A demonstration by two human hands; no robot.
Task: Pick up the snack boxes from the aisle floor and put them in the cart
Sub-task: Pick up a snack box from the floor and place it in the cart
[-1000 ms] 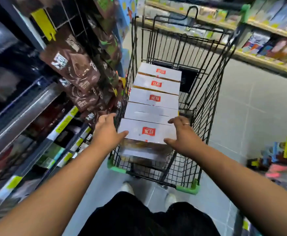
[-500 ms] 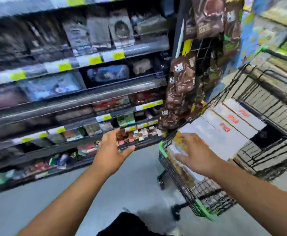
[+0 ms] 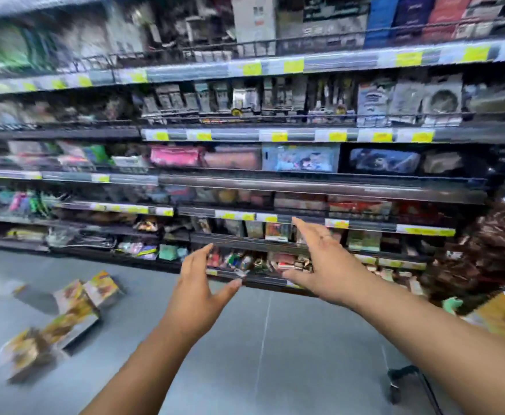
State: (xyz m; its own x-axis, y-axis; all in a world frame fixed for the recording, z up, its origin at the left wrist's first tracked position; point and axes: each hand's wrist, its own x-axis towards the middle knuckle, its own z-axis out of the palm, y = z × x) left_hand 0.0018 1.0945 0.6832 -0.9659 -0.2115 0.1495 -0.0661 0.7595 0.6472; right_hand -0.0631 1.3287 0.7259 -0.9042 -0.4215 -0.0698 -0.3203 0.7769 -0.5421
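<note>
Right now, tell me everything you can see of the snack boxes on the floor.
The snack boxes lie scattered on the grey floor, low on the left, before the shelves. They look like cardboard cartons with yellow-brown printed faces and pale sides, tilted at odd angles, some touching one another. Blur hides their count and print. The left hand and right hand are well apart from them.

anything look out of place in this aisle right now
Yes: several snack boxes lie scattered and tilted on the aisle floor at lower left, in front of the shelves, rather than stacked or shelved. Blur hides any damage.
</note>
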